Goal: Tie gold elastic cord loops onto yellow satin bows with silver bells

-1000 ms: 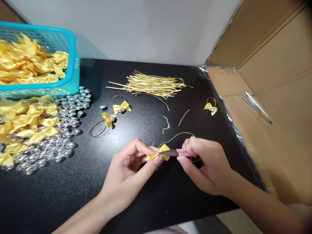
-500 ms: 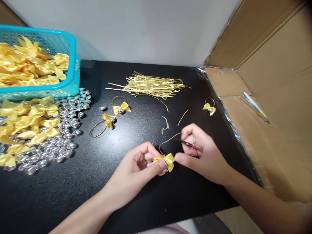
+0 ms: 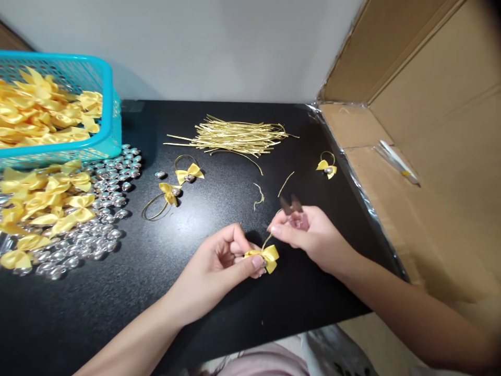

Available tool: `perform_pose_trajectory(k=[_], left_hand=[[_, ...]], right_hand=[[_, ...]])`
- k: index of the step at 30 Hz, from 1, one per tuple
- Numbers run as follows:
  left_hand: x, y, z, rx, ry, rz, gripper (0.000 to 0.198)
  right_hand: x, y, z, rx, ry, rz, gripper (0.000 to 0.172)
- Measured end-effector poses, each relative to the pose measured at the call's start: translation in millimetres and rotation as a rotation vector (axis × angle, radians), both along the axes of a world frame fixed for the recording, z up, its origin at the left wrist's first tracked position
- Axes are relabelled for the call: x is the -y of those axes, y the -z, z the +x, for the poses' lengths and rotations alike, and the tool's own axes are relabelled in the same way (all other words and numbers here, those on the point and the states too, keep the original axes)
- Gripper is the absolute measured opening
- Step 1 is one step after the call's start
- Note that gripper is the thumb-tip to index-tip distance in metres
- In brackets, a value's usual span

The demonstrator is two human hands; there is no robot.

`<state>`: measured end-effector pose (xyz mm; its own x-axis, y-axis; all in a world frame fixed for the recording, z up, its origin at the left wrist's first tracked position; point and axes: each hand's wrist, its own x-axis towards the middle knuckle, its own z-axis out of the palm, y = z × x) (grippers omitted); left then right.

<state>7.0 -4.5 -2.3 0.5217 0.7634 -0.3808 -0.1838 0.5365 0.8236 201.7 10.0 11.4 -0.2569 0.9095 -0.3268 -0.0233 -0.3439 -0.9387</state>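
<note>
My left hand [image 3: 223,261] pinches a small yellow ribbon bow [image 3: 266,257] with a silver bead at its middle, just above the black table [image 3: 195,313]. A thin gold cord [image 3: 269,237] rises from the bow toward my right hand [image 3: 309,237]. That hand is closed around small pink-handled snips [image 3: 294,213], whose dark blades point up and away from me. Both hands hover over the near middle of the table, a few centimetres apart.
A turquoise basket [image 3: 105,136] of yellow bows stands at the far left, with loose bows [image 3: 47,201] and silver beads [image 3: 105,209] in front. Gold cords [image 3: 238,137] lie bundled at the back. Finished bows [image 3: 183,175] [image 3: 326,167] lie about. An open cardboard box [image 3: 422,172] fills the right.
The snips left the bow and lifted, blades now pointing up. My right hand shifted up and right; the left hand with the bow dropped slightly toward me.
</note>
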Motion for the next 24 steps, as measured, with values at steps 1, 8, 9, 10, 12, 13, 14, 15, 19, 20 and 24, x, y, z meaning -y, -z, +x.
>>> perform_pose_trajectory(k=[1,8,9,10,12,13,14,15,19,20,24], left_hand=[[0,-0.1,0,0.008,-0.006,-0.003,0.028],[1,1.9,-2,0.079,-0.018,-0.014,0.02],[1,2.6,-3,0.097,-0.018,-0.01,0.017],[1,3.3,-3,0.114,-0.021,-0.006,0.016],[2,4.3,-4,0.138,-0.026,0.005,0.021],[3,4.5,-4,0.145,-0.027,0.015,0.022],[3,4.5,-4,0.15,-0.027,0.023,0.023],[3,4.2,-4,0.156,-0.028,0.029,0.021],[3,1.8,-4,0.159,-0.027,0.023,0.013],[3,1.2,-4,0.145,-0.028,0.012,0.013],[0,0.8,-4,0.058,-0.053,-0.019,0.015]], right_hand=[[-3,2.6,3,-0.004,0.092,0.024,0.022],[-36,20.4,47,0.328,0.694,0.356,0.022],[-39,21.7,52,0.428,0.704,0.431,0.02],[-41,22.7,55,0.506,0.681,0.48,0.017],[-42,23.2,57,0.584,0.602,0.516,0.018],[-41,23.0,56,0.595,0.553,0.511,0.025],[-40,22.6,54,0.598,0.513,0.507,0.03],[-39,22.2,53,0.599,0.48,0.508,0.031],[-34,19.3,50,0.664,0.359,0.511,0.015],[-33,18.3,50,0.704,0.313,0.506,0.014],[-33,14.9,53,0.792,0.121,0.497,0.012]])
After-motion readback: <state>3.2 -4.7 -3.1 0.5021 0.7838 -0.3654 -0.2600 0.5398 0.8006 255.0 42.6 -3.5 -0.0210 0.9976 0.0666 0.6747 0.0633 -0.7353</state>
